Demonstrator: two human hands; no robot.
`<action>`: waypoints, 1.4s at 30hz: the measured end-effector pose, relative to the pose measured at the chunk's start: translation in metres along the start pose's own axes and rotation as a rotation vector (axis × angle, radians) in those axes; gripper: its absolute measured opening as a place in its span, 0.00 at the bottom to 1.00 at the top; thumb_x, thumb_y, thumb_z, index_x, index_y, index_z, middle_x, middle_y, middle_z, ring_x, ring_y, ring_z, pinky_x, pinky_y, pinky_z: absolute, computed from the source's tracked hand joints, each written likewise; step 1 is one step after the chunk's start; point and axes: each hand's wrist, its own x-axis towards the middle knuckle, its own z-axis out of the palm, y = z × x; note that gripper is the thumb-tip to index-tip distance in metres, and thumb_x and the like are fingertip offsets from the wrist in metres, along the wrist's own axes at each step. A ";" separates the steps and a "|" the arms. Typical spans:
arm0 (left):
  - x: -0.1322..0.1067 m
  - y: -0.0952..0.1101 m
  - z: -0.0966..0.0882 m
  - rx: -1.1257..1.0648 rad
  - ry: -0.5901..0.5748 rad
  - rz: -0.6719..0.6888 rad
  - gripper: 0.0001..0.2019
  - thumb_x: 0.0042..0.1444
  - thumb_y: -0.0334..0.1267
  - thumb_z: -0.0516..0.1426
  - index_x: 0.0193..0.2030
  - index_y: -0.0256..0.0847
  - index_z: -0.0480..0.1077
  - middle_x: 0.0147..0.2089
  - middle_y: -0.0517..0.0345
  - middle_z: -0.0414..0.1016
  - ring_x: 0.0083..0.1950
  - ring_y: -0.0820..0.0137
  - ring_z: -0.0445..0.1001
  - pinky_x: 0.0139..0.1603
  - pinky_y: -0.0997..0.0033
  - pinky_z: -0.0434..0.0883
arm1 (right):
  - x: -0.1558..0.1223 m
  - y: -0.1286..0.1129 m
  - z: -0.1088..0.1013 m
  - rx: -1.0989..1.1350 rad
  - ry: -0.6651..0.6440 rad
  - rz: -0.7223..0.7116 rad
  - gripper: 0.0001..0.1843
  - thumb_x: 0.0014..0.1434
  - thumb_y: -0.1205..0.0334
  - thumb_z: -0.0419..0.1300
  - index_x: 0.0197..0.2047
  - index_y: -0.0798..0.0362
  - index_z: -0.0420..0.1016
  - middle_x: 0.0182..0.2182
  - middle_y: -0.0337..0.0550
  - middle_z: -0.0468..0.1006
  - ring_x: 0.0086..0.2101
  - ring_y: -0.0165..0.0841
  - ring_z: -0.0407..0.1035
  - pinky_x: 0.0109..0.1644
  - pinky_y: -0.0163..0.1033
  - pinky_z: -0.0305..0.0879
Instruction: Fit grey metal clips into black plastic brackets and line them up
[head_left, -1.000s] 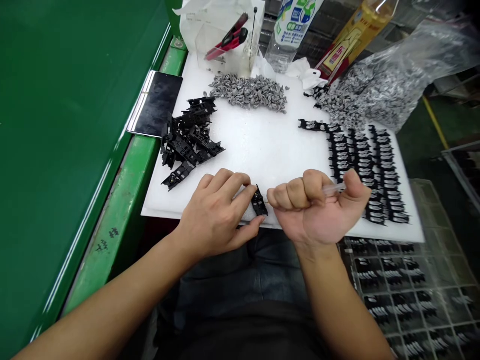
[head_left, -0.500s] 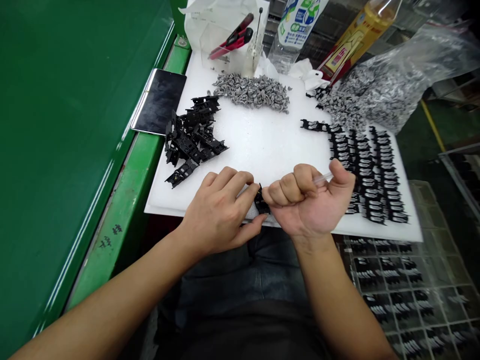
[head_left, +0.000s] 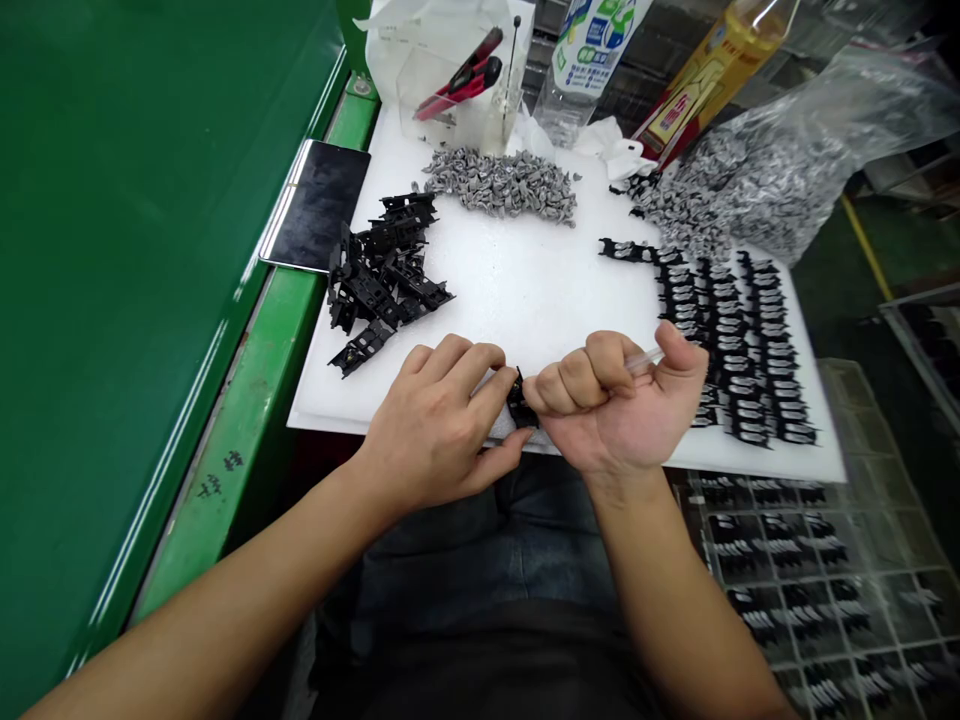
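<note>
My left hand (head_left: 439,425) pinches a small black plastic part (head_left: 518,400) at the near edge of the white foam board (head_left: 525,290). Fisted around a thin clear stick-like tool (head_left: 646,359), my right hand (head_left: 619,400) has its knuckles against the same black part. A loose heap of black plastic parts (head_left: 382,275) lies on the board left of my hands. Rows of black parts fitted with metal pieces (head_left: 731,340) line the board's right side. A pile of small grey metal pieces (head_left: 501,185) sits at the board's far middle.
A dark phone (head_left: 315,205) lies on the green rail left of the board. Behind stand a clear box with a red cutter (head_left: 465,75), a plastic bottle (head_left: 581,60), a yellow bottle (head_left: 712,70) and a bag of metal pieces (head_left: 780,160). A clear compartment tray (head_left: 810,580) sits low at right.
My right hand moved left and closed in against the black part, which is now mostly hidden between both hands. The left hand has stayed in place.
</note>
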 end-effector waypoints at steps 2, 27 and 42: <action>0.000 0.000 0.000 0.002 0.005 0.001 0.24 0.69 0.53 0.56 0.59 0.34 0.75 0.56 0.44 0.78 0.51 0.52 0.71 0.43 0.52 0.65 | 0.001 0.000 0.000 0.003 -0.001 -0.005 0.31 0.66 0.41 0.53 0.19 0.48 0.48 0.14 0.29 0.41 0.17 0.27 0.35 0.24 0.39 0.45; -0.001 0.001 -0.001 0.015 -0.009 0.004 0.24 0.69 0.53 0.56 0.60 0.34 0.73 0.57 0.43 0.77 0.52 0.51 0.71 0.44 0.51 0.65 | -0.001 -0.001 0.004 -0.019 0.032 -0.004 0.31 0.65 0.41 0.55 0.19 0.48 0.46 0.13 0.29 0.40 0.17 0.27 0.35 0.23 0.39 0.44; -0.001 0.000 0.000 0.010 -0.010 0.003 0.24 0.70 0.53 0.55 0.61 0.35 0.72 0.57 0.42 0.77 0.53 0.51 0.71 0.45 0.51 0.66 | -0.002 0.000 0.003 0.018 0.039 -0.022 0.32 0.65 0.41 0.55 0.19 0.48 0.46 0.13 0.29 0.40 0.16 0.26 0.35 0.24 0.39 0.45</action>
